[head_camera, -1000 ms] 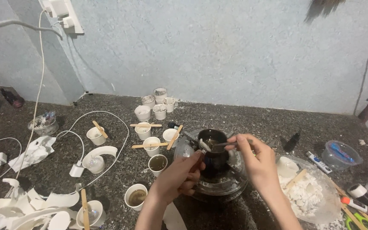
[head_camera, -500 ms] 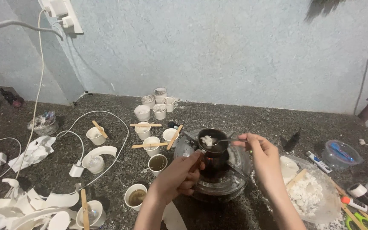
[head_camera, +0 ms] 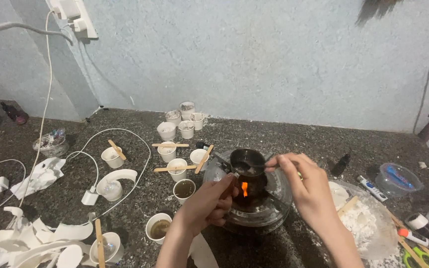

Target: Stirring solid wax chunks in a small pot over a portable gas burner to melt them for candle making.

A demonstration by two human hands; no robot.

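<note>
My left hand [head_camera: 208, 202] grips the handle of a small dark pot [head_camera: 247, 162], held above a burner [head_camera: 254, 203] where an orange flame [head_camera: 244, 188] shows. My right hand [head_camera: 305, 191] pinches a metal spoon [head_camera: 254, 167] whose bowl dips into the pot. The pot's contents look dark and liquid. The burner sits in a round glass-like dish on the dark stone counter [head_camera: 299, 144].
Several small white cups [head_camera: 177, 168] with wooden sticks stand left of the burner; two cups [head_camera: 159, 229] hold brownish liquid. A plastic bag of white flakes [head_camera: 363, 223] lies right. White cables [head_camera: 95, 164], broken white shells [head_camera: 35, 245] and a lidded tub [head_camera: 397, 179] lie around.
The white lump seen in the pot half a second ago is gone from sight. The pot has lifted slightly and the flame beneath is now visible. My right hand has shifted with the spoon.
</note>
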